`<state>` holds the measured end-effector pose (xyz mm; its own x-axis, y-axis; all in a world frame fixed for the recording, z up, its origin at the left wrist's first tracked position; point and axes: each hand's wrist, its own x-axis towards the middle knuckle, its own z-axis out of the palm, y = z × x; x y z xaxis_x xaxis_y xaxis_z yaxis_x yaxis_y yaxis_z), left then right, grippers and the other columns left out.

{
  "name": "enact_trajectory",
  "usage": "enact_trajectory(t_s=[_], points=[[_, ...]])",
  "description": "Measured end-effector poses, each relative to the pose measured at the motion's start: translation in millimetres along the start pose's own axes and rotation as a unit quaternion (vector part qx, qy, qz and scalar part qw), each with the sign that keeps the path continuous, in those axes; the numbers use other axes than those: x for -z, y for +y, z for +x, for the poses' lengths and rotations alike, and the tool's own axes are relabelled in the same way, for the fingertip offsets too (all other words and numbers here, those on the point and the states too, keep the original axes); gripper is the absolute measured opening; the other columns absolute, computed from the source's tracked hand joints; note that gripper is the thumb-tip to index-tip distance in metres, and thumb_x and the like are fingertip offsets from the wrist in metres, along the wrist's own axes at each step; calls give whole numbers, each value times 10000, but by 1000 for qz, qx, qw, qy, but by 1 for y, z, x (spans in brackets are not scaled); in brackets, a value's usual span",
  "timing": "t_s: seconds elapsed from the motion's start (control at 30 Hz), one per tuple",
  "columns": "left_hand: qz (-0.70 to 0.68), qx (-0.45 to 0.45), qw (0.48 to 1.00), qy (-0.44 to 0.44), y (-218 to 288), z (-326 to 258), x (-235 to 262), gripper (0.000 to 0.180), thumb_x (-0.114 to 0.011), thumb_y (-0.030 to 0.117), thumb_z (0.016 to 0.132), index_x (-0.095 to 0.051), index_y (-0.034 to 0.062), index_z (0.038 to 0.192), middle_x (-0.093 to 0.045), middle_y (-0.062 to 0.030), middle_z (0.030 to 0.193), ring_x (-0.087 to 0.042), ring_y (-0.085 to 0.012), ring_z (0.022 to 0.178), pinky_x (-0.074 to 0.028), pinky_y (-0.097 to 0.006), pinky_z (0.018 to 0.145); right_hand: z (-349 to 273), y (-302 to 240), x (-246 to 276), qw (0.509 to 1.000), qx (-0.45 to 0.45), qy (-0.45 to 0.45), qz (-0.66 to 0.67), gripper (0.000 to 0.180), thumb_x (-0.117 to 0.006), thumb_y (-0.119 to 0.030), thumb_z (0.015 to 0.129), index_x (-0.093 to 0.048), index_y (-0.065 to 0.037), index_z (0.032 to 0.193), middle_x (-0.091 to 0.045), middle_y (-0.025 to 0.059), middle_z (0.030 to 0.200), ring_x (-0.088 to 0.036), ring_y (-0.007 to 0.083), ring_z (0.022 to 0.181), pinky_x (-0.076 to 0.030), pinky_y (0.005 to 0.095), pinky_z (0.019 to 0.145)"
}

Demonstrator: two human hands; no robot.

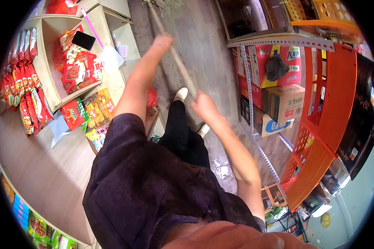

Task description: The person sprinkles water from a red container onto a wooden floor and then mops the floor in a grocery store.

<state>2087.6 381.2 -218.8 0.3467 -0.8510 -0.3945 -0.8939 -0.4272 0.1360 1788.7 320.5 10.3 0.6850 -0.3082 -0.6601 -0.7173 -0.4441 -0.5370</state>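
Observation:
A long wooden mop handle slants across the aisle in front of me. Its grey mop head lies on the floor at the top edge, partly cut off. My left hand is wrapped round the pole farther out, toward the mop head. Closer to my body, my right hand grips the pole near its end. The floor under it is wood-patterned, and my light shoes stand beside the pole.
On the left, a wooden bin holds red snack packets, a black phone and a pink-handled fly swatter. Snack bags hang beyond it. Along the right runs a metal rack with cardboard boxes and an orange shelf.

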Motion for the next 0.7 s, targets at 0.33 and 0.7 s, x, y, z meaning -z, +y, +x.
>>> enact_trajectory(t_s=[0.33, 0.7], points=[[248, -25, 948, -196, 163, -100, -23, 361, -437, 232, 883, -558, 100, 1197, -521, -98, 1250, -407, -322, 1235, -260, -541, 1008, -141, 94, -36, 998, 6, -33, -60, 229, -479, -41, 738, -470, 80, 932, -587, 305, 742, -597, 441, 731, -476, 506, 668], [66, -286, 915, -275, 605, -373, -113, 228, -545, 210, 756, -673, 86, 899, -648, -105, 909, -609, -247, 911, -298, -566, 926, -580, 353, -33, 971, -43, -90, -219, 193, -487, -56, 759, -506, 15, 938, -608, 238, 714, -611, 398, 688, -482, 489, 625]])
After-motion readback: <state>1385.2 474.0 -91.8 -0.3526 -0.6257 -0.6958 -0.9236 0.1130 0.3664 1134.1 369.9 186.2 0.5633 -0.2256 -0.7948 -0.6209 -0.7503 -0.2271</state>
